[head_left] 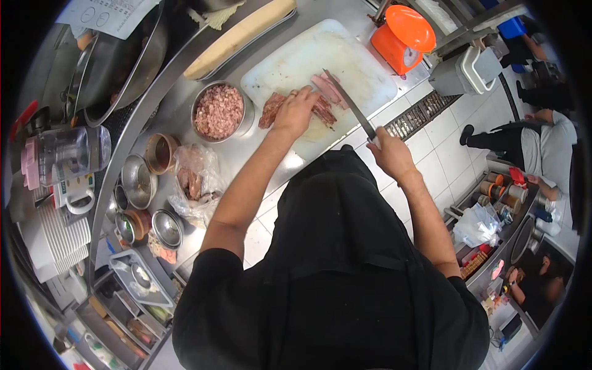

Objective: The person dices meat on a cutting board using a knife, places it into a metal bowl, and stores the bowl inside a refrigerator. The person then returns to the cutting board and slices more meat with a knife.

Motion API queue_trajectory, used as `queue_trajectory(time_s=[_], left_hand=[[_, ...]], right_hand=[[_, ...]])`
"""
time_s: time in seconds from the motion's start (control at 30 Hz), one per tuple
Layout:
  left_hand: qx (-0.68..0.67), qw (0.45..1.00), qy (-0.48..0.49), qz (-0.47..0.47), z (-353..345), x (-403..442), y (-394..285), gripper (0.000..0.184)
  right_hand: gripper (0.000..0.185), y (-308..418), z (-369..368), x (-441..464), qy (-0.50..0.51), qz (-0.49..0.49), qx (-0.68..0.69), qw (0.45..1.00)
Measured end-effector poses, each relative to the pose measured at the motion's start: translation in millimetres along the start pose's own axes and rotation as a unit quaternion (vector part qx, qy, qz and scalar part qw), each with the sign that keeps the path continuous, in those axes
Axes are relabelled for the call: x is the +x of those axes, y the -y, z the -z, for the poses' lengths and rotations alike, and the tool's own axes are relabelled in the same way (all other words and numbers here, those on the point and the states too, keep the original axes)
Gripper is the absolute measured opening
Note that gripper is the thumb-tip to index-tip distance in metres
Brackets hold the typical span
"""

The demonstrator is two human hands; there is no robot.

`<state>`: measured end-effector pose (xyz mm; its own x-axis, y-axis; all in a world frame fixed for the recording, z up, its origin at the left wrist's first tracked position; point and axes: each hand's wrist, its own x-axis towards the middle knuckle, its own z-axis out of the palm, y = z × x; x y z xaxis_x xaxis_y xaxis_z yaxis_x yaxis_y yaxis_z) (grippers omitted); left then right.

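Note:
My left hand presses down on a slab of reddish-brown meat on the white cutting board, fingers curled over it. My right hand is closed round the handle of a long knife. The blade points away to the upper left, lying over or beside paler pink meat slices. Whether the edge touches them I cannot tell. Left of the board stands a round metal container full of diced pink meat.
An orange scale stands beyond the board's right corner. Behind the container lies a long pale block on a tray. A plastic bag of meat and metal bowls sit to the left. Two people are at the right.

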<state>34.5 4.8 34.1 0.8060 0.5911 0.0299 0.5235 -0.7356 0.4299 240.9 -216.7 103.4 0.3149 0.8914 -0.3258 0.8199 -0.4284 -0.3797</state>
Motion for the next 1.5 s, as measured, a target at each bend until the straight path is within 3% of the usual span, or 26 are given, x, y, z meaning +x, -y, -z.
queue_trajectory(time_s=[0.13,0.23,0.43,0.73,0.87,0.97,1.07,1.27,1.4,1.5], left_hand=[[0.09,0.97,0.153,-0.164,6,26,14,0.069],[0.067,0.959,0.197,-0.192,12,38,19,0.07],[0.038,0.97,0.173,-0.165,6,29,19,0.054],[0.034,0.991,-0.106,0.068,-37,-36,-17,0.045],[0.037,0.982,-0.143,0.117,-35,-40,-34,0.048],[0.03,0.977,-0.201,0.067,-35,-39,-30,0.044],[-0.043,0.986,-0.154,0.039,-45,-36,-15,0.036],[-0.062,0.985,-0.158,0.017,-52,-34,-10,0.026],[-0.067,0.986,-0.152,0.024,-44,-31,-11,0.027],[-0.065,0.986,-0.151,0.029,-44,-31,-16,0.029]], right_hand=[[0.037,-13,-11,-37,0.01,-0.048,0.04,0.998],[0.039,-19,-25,-55,0.005,-0.055,0.062,0.997],[0.042,-12,-25,-67,0.02,-0.062,0.055,0.996],[0.037,-4,-30,-26,0.014,0.012,0.024,1.0],[0.037,22,-26,15,0.041,0.032,-0.017,0.999],[0.037,44,-11,33,0.087,0.027,-0.055,0.994],[0.039,42,-18,39,0.096,0.031,-0.061,0.993],[0.038,48,-57,91,0.06,0.049,-0.01,0.997],[0.04,51,-27,100,0.089,0.083,-0.026,0.992],[0.036,68,5,60,0.129,0.035,-0.041,0.99]])
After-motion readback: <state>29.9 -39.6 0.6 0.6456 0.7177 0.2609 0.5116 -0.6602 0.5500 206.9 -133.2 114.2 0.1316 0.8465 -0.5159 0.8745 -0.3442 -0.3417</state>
